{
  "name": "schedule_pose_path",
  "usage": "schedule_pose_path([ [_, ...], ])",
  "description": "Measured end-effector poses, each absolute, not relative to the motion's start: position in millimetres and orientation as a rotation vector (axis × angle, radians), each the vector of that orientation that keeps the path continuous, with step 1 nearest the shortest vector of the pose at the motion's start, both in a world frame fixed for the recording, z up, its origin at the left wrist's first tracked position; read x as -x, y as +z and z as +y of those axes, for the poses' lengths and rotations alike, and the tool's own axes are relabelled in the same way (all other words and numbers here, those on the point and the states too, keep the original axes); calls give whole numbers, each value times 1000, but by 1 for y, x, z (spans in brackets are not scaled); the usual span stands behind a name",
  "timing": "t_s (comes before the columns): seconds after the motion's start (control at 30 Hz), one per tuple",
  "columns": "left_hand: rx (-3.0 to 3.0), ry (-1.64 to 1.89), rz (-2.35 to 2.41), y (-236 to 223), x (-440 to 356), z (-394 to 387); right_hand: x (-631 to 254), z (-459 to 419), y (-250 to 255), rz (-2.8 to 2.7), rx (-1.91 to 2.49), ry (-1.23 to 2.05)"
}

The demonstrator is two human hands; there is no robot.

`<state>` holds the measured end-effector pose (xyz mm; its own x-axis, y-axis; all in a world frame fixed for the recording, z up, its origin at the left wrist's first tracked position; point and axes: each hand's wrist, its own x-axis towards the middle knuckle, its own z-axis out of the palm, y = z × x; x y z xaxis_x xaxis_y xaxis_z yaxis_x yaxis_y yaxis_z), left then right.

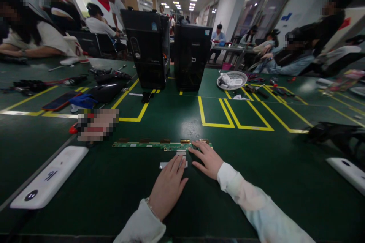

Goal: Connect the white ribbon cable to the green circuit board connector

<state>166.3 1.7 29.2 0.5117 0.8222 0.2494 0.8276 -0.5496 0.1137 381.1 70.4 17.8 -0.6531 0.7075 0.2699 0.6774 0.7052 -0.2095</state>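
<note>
A long, thin green circuit board [154, 145] lies across the table, with copper-coloured tabs along its far edge. A short pale flat cable [181, 152] runs from the board's near side toward me, widening into a grey-white strip [163, 165]. My left hand [169, 184] rests palm down with its fingers stretched over that cable and strip, covering part of them. Spread fingers of my right hand [207, 158] reach onto the right part of the board, the fingertips at its surface and the thumb apart. Neither hand is wrapped round anything.
Two black computer towers [146, 49] [190, 57] stand beyond the board. White elongated devices lie at the left [51, 176] and right [346, 172]. A white basket [232, 80] and tools sit farther back right; cables [31, 86] lie left. Several people sit around.
</note>
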Motion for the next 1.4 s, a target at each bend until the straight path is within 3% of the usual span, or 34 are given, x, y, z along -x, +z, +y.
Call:
schedule_pose_path([
  [1.4, 2771, -347, -1532, 43, -159, 9, -382, 69, 15, -2616, 1127, 162],
])
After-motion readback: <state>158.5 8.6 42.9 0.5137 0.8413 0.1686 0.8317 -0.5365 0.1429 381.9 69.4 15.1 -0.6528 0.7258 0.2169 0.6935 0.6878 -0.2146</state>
